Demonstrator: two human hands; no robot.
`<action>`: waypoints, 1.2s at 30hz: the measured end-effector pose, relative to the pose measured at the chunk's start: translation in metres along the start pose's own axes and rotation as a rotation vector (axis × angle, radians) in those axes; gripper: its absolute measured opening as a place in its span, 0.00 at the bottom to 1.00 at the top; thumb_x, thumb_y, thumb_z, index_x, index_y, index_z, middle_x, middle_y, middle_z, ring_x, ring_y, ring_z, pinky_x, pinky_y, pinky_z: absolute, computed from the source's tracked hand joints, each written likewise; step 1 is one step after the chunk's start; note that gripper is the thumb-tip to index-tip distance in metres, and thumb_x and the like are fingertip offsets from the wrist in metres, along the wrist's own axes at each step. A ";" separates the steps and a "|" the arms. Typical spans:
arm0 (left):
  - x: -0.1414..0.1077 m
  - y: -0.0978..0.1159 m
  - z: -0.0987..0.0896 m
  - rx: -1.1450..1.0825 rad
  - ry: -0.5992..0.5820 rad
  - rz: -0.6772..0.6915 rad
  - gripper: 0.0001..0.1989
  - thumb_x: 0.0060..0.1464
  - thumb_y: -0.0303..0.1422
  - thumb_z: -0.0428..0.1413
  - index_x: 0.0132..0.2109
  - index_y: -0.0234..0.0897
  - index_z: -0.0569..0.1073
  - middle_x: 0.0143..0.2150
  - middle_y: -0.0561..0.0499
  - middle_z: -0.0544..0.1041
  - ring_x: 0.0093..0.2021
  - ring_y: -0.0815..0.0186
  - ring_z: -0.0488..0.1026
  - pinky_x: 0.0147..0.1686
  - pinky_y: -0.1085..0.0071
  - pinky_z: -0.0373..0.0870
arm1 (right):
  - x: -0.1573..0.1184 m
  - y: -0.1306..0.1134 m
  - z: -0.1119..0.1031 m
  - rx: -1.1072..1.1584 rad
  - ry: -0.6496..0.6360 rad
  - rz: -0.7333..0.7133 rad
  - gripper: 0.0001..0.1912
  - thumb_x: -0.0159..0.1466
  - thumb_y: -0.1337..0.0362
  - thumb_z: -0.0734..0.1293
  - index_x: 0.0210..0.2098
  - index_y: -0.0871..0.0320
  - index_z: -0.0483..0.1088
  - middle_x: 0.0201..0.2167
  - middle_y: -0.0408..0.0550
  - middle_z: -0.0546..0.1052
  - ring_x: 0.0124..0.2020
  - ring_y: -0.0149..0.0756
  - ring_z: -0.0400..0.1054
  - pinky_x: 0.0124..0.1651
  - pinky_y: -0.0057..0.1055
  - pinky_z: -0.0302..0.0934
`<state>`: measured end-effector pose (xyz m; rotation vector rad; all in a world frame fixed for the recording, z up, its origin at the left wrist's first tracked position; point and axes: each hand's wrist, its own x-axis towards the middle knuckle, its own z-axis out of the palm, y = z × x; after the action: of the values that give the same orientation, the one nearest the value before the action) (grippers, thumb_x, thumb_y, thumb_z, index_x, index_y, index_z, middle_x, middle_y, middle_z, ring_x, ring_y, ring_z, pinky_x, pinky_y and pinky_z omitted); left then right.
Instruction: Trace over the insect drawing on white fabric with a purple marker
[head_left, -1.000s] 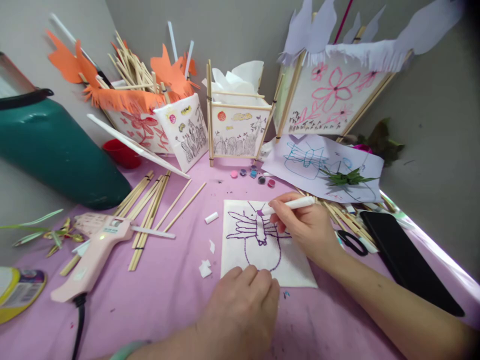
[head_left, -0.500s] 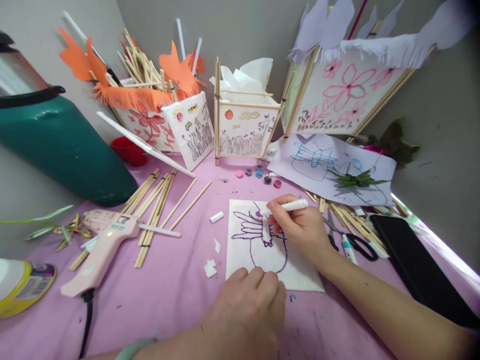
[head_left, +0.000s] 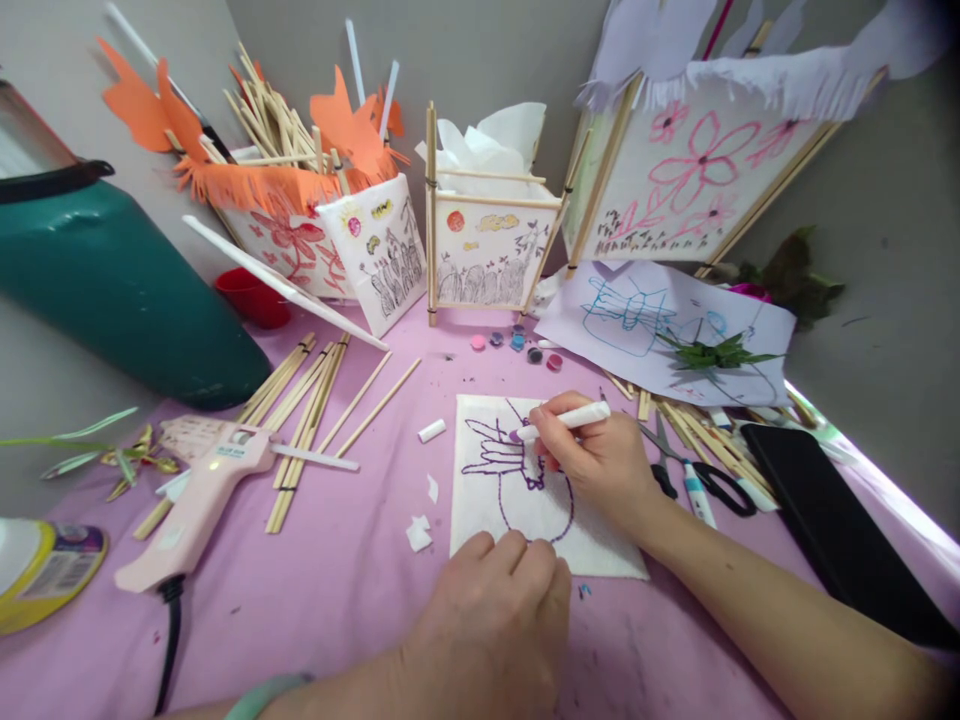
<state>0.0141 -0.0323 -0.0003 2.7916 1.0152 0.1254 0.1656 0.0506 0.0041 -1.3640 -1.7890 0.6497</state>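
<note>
A white square panel (head_left: 472, 520) lies on the table before me, with a purple line drawing of finger-like shapes above a rounded outline. My right hand (head_left: 592, 455) pinches a white marker (head_left: 574, 417) with a purple tip, slanted down to the left over the drawing's upper middle. Whether the tip touches the surface is hard to see. My left hand (head_left: 499, 610) rests curled over the panel's near edge; its fingertips are hidden beneath it. Left of the panel lie a white marker cap (head_left: 431, 431) and small white scraps (head_left: 419, 533).
At left are a pink glue gun (head_left: 214, 500), bundled sticks (head_left: 300, 430) and a teal bottle (head_left: 135, 280). Decorated stick-framed boxes (head_left: 487, 255) stand behind. Small paint pots (head_left: 517, 342), scissors (head_left: 724, 490) and a black phone (head_left: 832, 530) lie beyond and to the right.
The marker tip and right hand have shifted very slightly down and left over the drawing. The whole view has moved a little; the left hand keeps its place on the panel.
</note>
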 end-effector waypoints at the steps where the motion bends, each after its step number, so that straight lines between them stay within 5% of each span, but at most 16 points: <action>1: 0.000 0.000 0.001 0.006 0.010 0.002 0.09 0.54 0.27 0.50 0.44 0.35 0.67 0.37 0.50 0.73 0.31 0.63 0.67 0.28 0.65 0.64 | 0.000 0.000 0.000 -0.003 0.002 -0.005 0.16 0.65 0.56 0.60 0.25 0.58 0.66 0.15 0.39 0.68 0.17 0.27 0.62 0.24 0.25 0.55; 36: 0.000 0.000 0.004 -0.006 0.040 0.001 0.09 0.53 0.27 0.50 0.43 0.34 0.67 0.36 0.50 0.73 0.31 0.62 0.67 0.27 0.65 0.64 | -0.013 -0.005 -0.001 0.079 -0.081 0.007 0.16 0.63 0.59 0.62 0.21 0.58 0.67 0.14 0.39 0.68 0.16 0.26 0.60 0.19 0.23 0.54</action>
<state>0.0142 -0.0327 -0.0043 2.7944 1.0205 0.1844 0.1649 0.0370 0.0050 -1.3081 -1.8036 0.7815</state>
